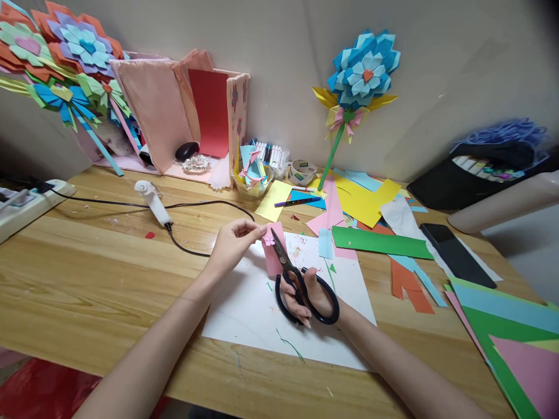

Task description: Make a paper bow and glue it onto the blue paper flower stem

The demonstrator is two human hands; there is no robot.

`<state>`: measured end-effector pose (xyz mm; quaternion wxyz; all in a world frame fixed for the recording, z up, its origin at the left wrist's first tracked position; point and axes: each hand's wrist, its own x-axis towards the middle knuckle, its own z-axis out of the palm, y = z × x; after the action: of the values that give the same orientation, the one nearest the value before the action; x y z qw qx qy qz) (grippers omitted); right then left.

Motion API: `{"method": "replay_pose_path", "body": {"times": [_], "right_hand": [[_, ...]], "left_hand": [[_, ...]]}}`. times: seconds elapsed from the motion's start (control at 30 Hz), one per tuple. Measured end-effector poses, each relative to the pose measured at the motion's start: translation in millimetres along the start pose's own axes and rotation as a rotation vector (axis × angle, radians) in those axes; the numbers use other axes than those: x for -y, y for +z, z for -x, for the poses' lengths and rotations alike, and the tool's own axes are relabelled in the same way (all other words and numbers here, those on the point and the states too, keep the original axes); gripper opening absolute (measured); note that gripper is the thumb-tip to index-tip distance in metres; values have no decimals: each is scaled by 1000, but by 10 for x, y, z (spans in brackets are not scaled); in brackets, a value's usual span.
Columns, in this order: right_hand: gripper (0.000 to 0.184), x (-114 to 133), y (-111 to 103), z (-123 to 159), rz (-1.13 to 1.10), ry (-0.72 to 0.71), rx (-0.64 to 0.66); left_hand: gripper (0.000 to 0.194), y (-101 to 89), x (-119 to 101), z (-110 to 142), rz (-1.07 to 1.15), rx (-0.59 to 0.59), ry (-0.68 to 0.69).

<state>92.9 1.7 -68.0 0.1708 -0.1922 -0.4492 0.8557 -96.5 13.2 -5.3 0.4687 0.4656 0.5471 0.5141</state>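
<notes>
Between the thumb and fingers of my left hand is a small pink paper flower. A rectangle of pink paper shows just behind and below it; whether the two are joined I cannot tell. My right hand grips black-handled scissors, with fingers through the loops. The dark blades point up and left, their tips close beside the flower. Under both hands lies a white sheet dotted with green and reddish paper scraps.
A white hot glue gun with a black cord lies to the left. Farther back are a bowl of paper scraps, a tape roll and a blue paper flower. On the right are a phone and stacked coloured paper.
</notes>
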Motion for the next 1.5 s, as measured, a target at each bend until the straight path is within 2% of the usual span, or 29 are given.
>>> {"method": "replay_pose_path", "body": {"times": [0.33,0.5,0.53,0.67,0.7,0.9,1.07,1.27,1.5], "right_hand": [[70,52,-36,68,117,54,48],[69,54,-51,108,150,87,73],[68,46,-46,97,131,78,65],[67,21,0,13,-12,-11,11],[67,23,15,-7,-40,-31,-7],[68,47,66,-35,-46,-47,-81],[69,15,40,-20,8,-41,-47],[70,49,22,10,75,-9,16],[70,71,9,17,82,8,34]], "left_hand": [[27,-3,-21,14,-3,-49,31],[28,18,-17,23,-55,15,14],[28,20,-21,27,-77,-4,29],[26,15,-46,53,-243,-232,178],[24,15,-50,63,-293,-260,200],[29,75,-35,111,-416,-114,182],[29,85,-19,107,-349,-61,121],[26,34,-43,83,-323,-37,132],[23,24,-59,64,-286,50,104]]}}
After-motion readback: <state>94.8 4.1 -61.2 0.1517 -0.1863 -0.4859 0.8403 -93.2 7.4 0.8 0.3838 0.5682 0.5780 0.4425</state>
